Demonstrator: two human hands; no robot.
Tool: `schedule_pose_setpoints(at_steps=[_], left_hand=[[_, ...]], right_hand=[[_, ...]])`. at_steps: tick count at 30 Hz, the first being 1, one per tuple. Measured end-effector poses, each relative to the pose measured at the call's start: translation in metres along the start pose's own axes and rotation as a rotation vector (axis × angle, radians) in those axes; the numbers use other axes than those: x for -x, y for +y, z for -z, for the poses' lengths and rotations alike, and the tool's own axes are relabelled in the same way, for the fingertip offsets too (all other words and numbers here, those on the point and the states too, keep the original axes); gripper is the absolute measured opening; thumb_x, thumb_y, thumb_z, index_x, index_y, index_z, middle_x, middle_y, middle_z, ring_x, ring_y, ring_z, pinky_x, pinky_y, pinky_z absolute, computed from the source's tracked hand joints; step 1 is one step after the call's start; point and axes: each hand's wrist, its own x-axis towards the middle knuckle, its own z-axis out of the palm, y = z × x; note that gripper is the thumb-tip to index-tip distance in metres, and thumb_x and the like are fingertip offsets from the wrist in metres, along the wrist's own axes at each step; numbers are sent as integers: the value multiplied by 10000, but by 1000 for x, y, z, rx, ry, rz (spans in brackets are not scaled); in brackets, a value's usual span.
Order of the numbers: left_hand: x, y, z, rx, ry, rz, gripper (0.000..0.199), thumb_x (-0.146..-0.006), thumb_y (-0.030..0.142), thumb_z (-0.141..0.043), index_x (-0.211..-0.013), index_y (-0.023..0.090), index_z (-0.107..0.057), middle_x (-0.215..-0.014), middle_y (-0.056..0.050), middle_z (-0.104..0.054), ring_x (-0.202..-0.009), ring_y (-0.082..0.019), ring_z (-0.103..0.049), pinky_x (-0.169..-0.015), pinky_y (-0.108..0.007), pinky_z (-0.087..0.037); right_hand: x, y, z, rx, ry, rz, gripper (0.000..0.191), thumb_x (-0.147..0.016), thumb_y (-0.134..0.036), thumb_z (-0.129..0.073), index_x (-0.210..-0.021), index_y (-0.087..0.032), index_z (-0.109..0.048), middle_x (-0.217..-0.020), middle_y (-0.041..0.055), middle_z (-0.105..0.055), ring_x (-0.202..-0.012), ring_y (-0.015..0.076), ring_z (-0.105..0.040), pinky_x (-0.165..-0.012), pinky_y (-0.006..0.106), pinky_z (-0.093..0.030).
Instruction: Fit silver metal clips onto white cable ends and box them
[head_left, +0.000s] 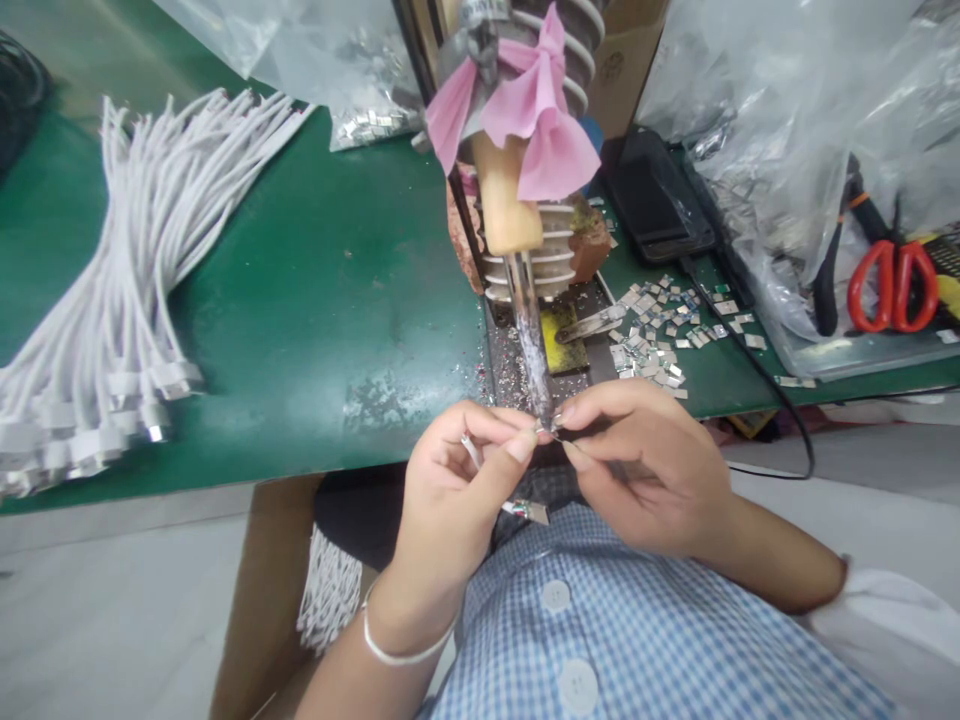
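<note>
My left hand [465, 465] is closed in a pinch on a white cable [472, 450]. The cable's other end, with a small metal connector and bit of circuit board [531, 511], hangs below the palm. My right hand [649, 465] pinches a tiny metal connector [556, 430], mostly covered by the fingertips. Both sets of fingertips meet right under the tip of a soldering iron [531, 335], which points down from its wooden handle [510, 205]. The exact joint between wire and connector is hidden by fingers and tip.
White cables [142, 260] lie bundled at left on the green table [322, 300]. Loose connectors [652, 330] are scattered right of the iron, near a yellow sponge [564, 340] and a black phone [660, 195]. Red-handled scissors [892, 285] rest in a clear tray. A cardboard box [259, 590] stands below.
</note>
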Motion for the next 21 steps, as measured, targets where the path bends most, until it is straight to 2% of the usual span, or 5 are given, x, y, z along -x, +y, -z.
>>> schedule_pose_setpoints(at_steps=[13,21], left_hand=[[4,-8,3,-6,-19,-34,124,-857,127,-683,-756,196,-664,-849,30,-725,-789,-87,-676,-721,-172,-520],[4,-8,0,19,-13,-52,116,-849,120,-692,-756,187,-672,-850,31,-718,-774,-70,-664,-722,-152,-516]], right_hand=[[5,-1,-1,-26,15,-30,180,-783,-21,-561,-799,-199,-548,-922,57,-637,-847,146,-649,-710,297,-584],[2,-1,-4,-24,34,-18,176,-775,-1,-580,-796,-174,-559,-912,66,-636,-855,133,-649,-741,266,-578]])
